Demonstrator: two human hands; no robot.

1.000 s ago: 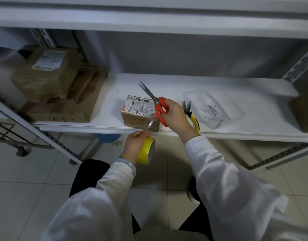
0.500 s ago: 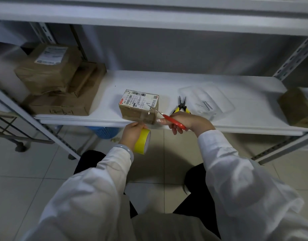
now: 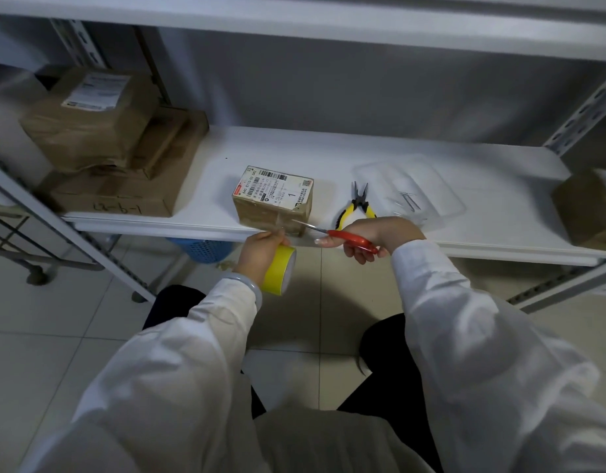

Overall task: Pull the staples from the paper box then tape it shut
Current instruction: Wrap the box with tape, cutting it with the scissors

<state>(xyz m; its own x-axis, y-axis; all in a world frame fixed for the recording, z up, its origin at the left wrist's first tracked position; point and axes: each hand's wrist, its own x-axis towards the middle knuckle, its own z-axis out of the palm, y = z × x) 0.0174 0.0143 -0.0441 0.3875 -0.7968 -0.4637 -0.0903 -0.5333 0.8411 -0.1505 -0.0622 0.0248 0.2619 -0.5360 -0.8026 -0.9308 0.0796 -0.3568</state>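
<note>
My right hand (image 3: 370,233) has its fingers closed through the red handles of the scissors (image 3: 332,232), blades pointing left and nearly shut, tips at the front right corner of the small labelled cardboard box (image 3: 272,203). I hold them low and flat there, I judge, to snip the clear tape where it leaves the box face. My left hand (image 3: 264,245) is clamped around the yellow tape roll (image 3: 280,269), just below the shelf edge, directly under the box front; keeping the roll pulled down should hold the strip taut for the cut, though the strip itself is too faint to make out clearly. The box sits at the front lip of the white shelf (image 3: 329,155), label up, flaps down. Just right of it lie yellow-handled needle-nose pliers (image 3: 358,204), and beyond them a clear plastic tray (image 3: 445,199) holding what look like pulled staples (image 3: 408,200). So stapling looks finished and taping is nearly done.
</note>
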